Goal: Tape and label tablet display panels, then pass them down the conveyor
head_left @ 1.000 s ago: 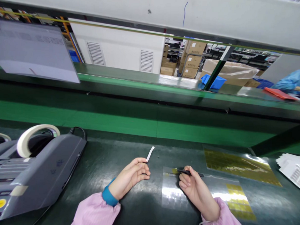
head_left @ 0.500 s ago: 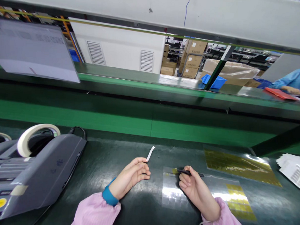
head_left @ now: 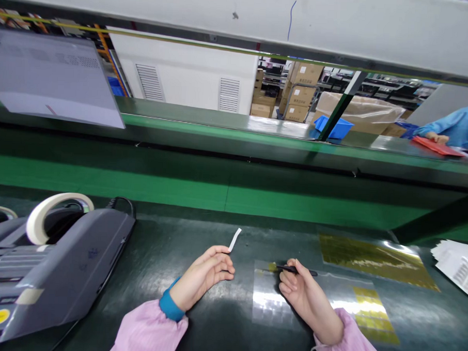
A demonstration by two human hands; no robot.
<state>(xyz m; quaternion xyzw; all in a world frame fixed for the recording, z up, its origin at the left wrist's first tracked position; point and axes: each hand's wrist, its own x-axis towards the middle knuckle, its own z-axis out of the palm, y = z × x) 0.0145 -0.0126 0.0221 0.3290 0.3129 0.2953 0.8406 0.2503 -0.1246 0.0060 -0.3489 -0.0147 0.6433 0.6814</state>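
Between thumb and forefinger, my left hand pinches one end of a short white strip, which points up and away. My right hand is closed around black tweezers, their tip pointing left. At that tip is a small amber film piece; I cannot tell whether it is gripped or lies on the sheet. Under the right hand lies a clear plastic sheet with amber film pieces at its right end.
A grey tape dispenser carrying a cream tape roll stands at left. A larger amber film sheet lies beyond my right hand, with white papers at far right. Across the raised ledge, a person's blue sleeve reaches a red folder.
Both my hands stay almost still, holding the strip and the tweezers. The other person's hand at the far right has shifted left along the red folder.
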